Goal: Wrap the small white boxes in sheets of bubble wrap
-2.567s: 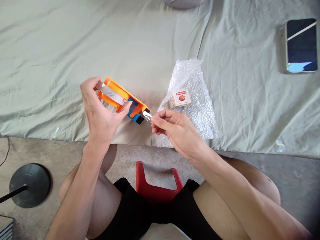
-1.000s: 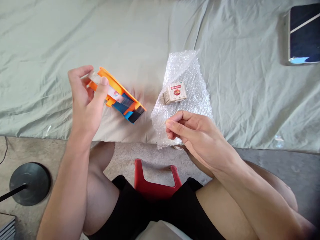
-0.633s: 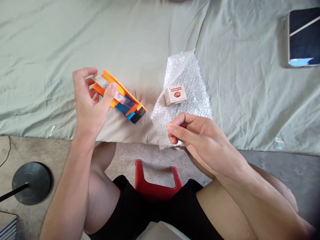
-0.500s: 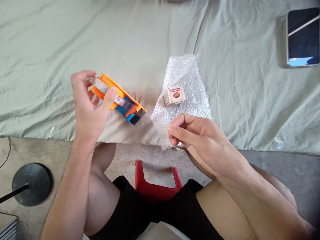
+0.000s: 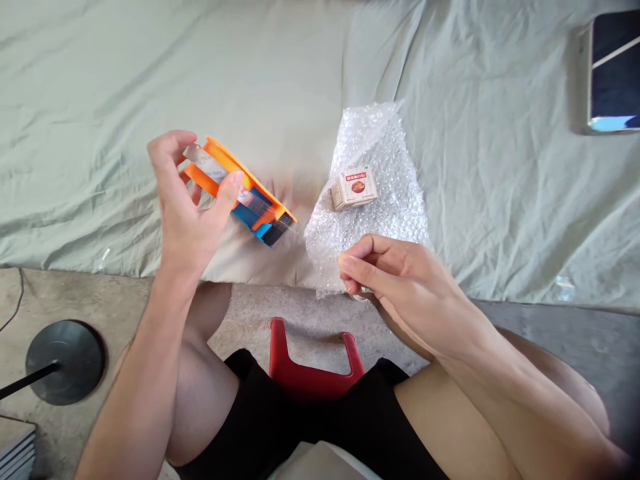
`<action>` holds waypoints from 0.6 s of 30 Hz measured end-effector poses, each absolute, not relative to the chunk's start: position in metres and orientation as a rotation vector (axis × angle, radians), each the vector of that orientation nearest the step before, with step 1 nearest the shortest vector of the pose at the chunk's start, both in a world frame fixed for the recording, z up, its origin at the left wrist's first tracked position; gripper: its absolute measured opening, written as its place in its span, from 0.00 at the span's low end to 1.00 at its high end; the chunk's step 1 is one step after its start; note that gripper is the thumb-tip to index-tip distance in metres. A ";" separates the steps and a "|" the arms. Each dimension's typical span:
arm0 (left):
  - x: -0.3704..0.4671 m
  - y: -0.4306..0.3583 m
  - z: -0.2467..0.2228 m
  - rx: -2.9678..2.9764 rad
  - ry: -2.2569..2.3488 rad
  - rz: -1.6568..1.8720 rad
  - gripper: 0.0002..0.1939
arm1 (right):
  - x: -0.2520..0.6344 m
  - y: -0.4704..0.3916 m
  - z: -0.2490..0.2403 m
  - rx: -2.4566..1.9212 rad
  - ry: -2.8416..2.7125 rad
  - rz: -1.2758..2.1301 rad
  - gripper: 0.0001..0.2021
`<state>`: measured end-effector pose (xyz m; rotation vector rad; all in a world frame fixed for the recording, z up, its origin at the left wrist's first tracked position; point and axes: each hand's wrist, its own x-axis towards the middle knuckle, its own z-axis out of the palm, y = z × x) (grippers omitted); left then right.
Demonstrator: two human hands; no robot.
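Observation:
My left hand point(image 5: 187, 193) is closed round an orange and blue tape dispenser point(image 5: 227, 158), thumb on the near side and fingers behind. The dispenser is tilted, its dark cutting end down to the right, with clear tape over it. My right hand point(image 5: 395, 283) pinches thumb against forefinger; a thin clear curl shows just below its fingers, and faint clear streaks run from the dispenser's end towards it. Beyond the right hand, a small printed box point(image 5: 356, 187) with a red label rests on a sheet of bubble wrap point(image 5: 395, 167).
A grey-green cloth point(image 5: 260, 80) covers the work surface. At far right lies a dark-screened device point(image 5: 616, 73). Below the edge are a red stool point(image 5: 315, 380) between my legs, a round black base point(image 5: 65, 363) with a rod, and a stack point(image 5: 17, 450) at lower left.
The view has shifted slightly, so the bubble wrap, box and dark device sit a little farther right. Both hands keep nearly the same pose and grip.

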<state>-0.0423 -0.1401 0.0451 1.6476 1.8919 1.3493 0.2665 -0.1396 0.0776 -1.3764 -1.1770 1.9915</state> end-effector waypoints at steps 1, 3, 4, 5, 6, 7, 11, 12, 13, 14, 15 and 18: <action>-0.043 -0.139 0.045 1.646 1.887 1.363 0.23 | 0.266 -0.140 0.076 -1.378 -1.168 1.986 0.19; -0.045 -0.138 0.044 1.646 1.874 1.383 0.23 | 0.265 -0.141 0.075 -1.381 -1.168 1.966 0.19; -0.046 -0.138 0.043 1.644 1.857 1.377 0.23 | 0.264 -0.141 0.075 -1.388 -1.174 1.951 0.18; -0.048 -0.138 0.042 1.635 1.829 1.358 0.25 | 0.263 -0.142 0.075 -1.396 -1.182 1.935 0.18; -0.050 -0.139 0.040 1.618 1.795 1.328 0.28 | 0.263 -0.142 0.075 -1.405 -1.190 1.920 0.18; -0.052 -0.139 0.039 1.598 1.768 1.301 0.31 | 0.262 -0.142 0.076 -1.412 -1.198 1.909 0.18; -0.054 -0.138 0.033 1.559 1.782 1.324 0.44 | 0.257 -0.142 0.078 -1.397 -1.221 1.917 0.17; -0.054 -0.137 0.032 1.565 1.795 1.341 0.45 | 0.255 -0.142 0.078 -1.389 -1.227 1.923 0.17; -0.054 -0.135 0.030 1.570 1.802 1.355 0.45 | 0.253 -0.142 0.079 -1.381 -1.228 1.930 0.17; -0.055 -0.133 0.029 1.569 1.804 1.364 0.45 | 0.251 -0.142 0.079 -1.374 -1.224 1.940 0.17; -0.057 -0.131 0.027 1.559 1.807 1.370 0.44 | 0.249 -0.142 0.080 -1.368 -1.213 1.951 0.17; -0.063 -0.124 0.023 1.473 1.797 1.387 0.43 | 0.244 -0.141 0.082 -1.360 -1.173 1.950 0.18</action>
